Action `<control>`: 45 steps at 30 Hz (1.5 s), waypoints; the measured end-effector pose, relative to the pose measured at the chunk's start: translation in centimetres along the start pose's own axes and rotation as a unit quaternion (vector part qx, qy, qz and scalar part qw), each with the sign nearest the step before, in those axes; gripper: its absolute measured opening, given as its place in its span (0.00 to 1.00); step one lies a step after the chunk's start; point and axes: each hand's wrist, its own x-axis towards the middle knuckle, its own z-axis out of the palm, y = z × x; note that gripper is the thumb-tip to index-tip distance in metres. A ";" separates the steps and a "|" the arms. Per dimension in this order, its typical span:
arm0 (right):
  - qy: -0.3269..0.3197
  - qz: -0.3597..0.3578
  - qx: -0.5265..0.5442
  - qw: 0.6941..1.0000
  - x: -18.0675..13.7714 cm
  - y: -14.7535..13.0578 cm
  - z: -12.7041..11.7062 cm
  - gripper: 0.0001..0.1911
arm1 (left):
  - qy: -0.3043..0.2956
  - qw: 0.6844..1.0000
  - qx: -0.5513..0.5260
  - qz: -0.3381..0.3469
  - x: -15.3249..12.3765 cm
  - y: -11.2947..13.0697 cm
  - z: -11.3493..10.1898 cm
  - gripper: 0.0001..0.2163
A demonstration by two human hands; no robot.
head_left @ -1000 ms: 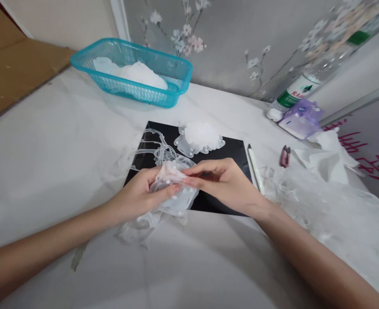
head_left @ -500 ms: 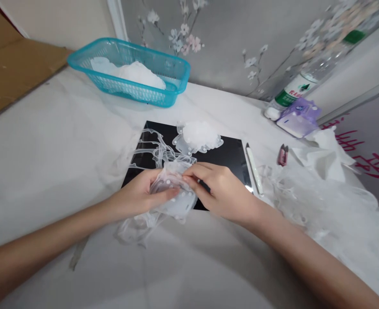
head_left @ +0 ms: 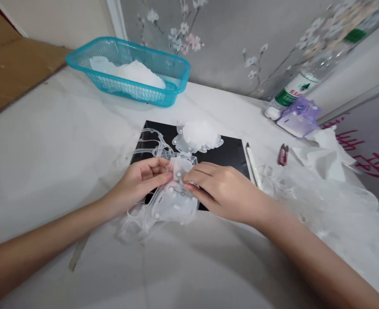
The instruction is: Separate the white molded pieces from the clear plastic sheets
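Observation:
My left hand pinches the left edge of a soft translucent silicone sheet, dotted with small round white bumps. From the other side, the closed fingers of my right hand grip the sheet's upper part. Its lower part hangs flat toward me, over the front edge of a black board. Thin, clear stringy strips trail across the board's left side. Behind my hands lies a white heap of similar pieces on the board. My fingertips partly cover the gripped spots.
A blue plastic basket holding white pieces stands at the back left. To the right lie a white pen, a small dark-pink tool, crumpled tissue and a translucent scrap pile. Behind them are a water bottle and a purple packet.
My left hand has shifted from over the sheet to its upper left edge. The sheet's lower part now lies flatter and more exposed. My right hand has stayed nearly in place.

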 end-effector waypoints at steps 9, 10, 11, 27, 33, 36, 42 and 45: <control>0.038 0.023 -0.052 0.998 0.0 -0.5 0.5 0.12 | -0.096 0.993 0.065 -0.012 -0.2 0.3 0.1 0.13; 0.032 0.030 -0.058 0.997 0.0 -0.4 0.3 0.12 | -0.099 0.993 0.065 -0.023 -0.2 0.4 0.1 0.13; 0.026 0.049 -0.063 0.996 0.0 -0.3 0.0 0.12 | -0.098 0.993 0.052 -0.037 -0.2 0.5 0.2 0.11; -0.220 0.496 -0.148 0.827 -2.5 7.8 -2.3 0.17 | -0.092 0.995 -0.019 -0.028 -0.1 0.4 -0.6 0.25; -0.200 0.511 -0.101 0.830 -2.8 8.7 -1.9 0.15 | -0.119 0.991 -0.048 -0.033 -0.2 0.6 -0.4 0.23; -0.201 0.499 -0.072 0.840 -3.0 9.0 -2.1 0.14 | -0.136 0.988 -0.064 -0.038 -0.2 0.6 -0.5 0.17; -0.095 0.445 0.028 0.890 -2.0 6.0 -3.1 0.12 | -0.140 0.987 -0.063 -0.052 -0.3 0.7 -0.6 0.11; -0.050 0.369 0.317 0.872 -0.8 2.9 -2.9 0.17 | -0.136 0.987 -0.065 -0.061 -0.3 0.7 -0.6 0.13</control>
